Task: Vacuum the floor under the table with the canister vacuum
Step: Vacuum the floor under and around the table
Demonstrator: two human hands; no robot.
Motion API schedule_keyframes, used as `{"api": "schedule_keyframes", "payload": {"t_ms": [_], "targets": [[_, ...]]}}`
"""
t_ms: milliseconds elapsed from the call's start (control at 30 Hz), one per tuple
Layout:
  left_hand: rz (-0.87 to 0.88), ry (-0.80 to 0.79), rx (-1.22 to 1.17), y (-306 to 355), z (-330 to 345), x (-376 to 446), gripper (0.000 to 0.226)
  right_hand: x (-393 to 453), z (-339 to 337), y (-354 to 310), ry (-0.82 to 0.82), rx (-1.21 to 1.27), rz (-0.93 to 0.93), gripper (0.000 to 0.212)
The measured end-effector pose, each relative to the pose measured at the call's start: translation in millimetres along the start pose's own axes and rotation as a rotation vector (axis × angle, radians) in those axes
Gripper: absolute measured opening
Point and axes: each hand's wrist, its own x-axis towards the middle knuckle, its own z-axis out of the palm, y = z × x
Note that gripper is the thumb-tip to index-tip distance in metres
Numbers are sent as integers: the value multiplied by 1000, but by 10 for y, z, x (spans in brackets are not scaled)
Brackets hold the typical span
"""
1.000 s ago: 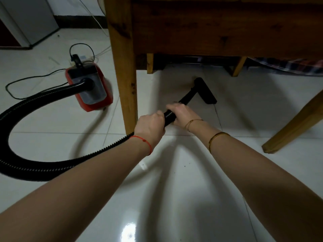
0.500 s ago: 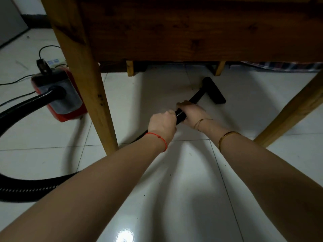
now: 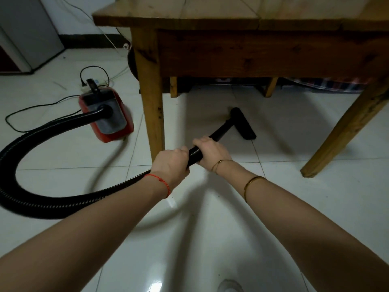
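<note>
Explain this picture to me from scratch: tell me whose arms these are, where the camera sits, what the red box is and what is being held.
The camera is worn on a person's head and looks forward and down, so the two bare arms reaching into the picture are that person's own. The red box on the white tiled floor is a canister vacuum. A ribbed black hose leaves its front, loops round on the left and runs to the hands. The left hand, with a red string at the wrist, grips the hose. The right hand, with thin bangles, grips it just ahead, where it meets the black wand. The wand ends in a flat floor nozzle lying on the tiles under the wooden table. A thin black power cord trails behind the vacuum.
</note>
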Motion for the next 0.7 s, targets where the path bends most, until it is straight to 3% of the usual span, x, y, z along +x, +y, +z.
{"api": "schedule_keyframes", "payload": {"t_ms": [367,700], "targets": [[52,-40,75,-437,-280,-904,25,-535,-30,-937,55,-20,26,26],[109,-37,47,-158,-355,-922,25,-770,-70,-712,80,-21,66,25]]}}
